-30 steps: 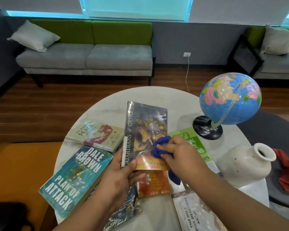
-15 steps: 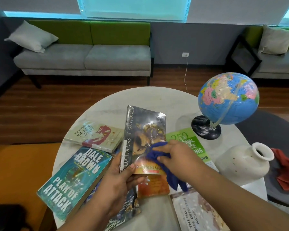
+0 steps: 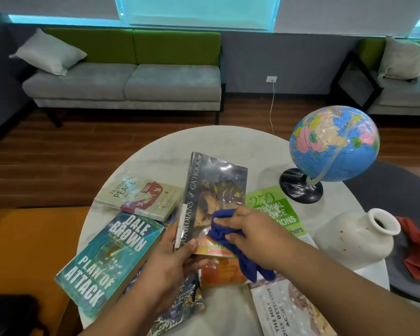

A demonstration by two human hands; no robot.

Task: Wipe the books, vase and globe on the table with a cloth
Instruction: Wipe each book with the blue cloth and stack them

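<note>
Left hand (image 3: 172, 260) holds the Ga'Hoole book (image 3: 216, 180) tilted over the middle of the surface (image 3: 160, 154), its grip clamped on the near spine corner with the thumb on the cover. Right hand (image 3: 255, 229) has its grip closed round the blue cloth (image 3: 221, 229), which it presses on the cover's lower half. The other books lie flat around it (teal book (image 3: 109, 260) near left). The globe (image 3: 334, 143) stands far right. The vase (image 3: 357, 235) sits tilted at near right.

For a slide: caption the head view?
Left hand holds the Ga'Hoole book; right hand presses a blue cloth on its cover.
</note>
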